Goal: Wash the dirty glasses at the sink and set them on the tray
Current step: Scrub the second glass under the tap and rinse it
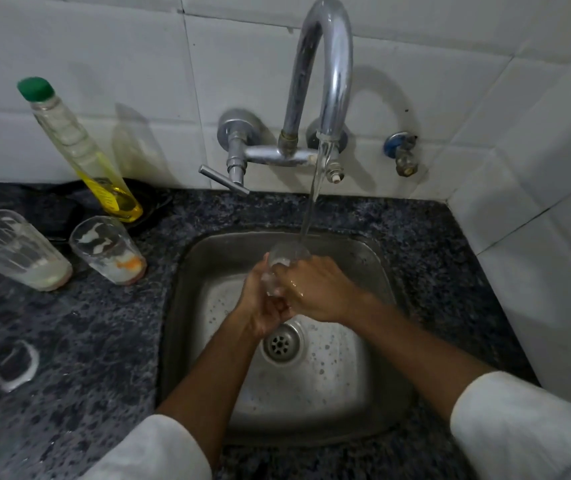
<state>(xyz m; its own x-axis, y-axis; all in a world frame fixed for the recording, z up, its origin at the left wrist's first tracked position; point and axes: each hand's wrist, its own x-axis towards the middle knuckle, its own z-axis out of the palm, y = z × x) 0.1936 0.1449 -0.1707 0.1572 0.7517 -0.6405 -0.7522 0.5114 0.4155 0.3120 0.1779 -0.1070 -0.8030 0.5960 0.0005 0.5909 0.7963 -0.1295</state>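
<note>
The glass [286, 261] in the sink is mostly hidden. The left hand [263, 306] and the right hand [315, 289] wrap around it, so only its top part shows. Its bottom cannot be seen. The clear glass is hard to tell from the running water [313, 199]. The fingers of both hands cover each other, so their tips are hard to pick out. The big dirty glass [14, 251] on the left is cut off by the picture's edge. Both white sleeves [526, 431] run off the bottom.
</note>
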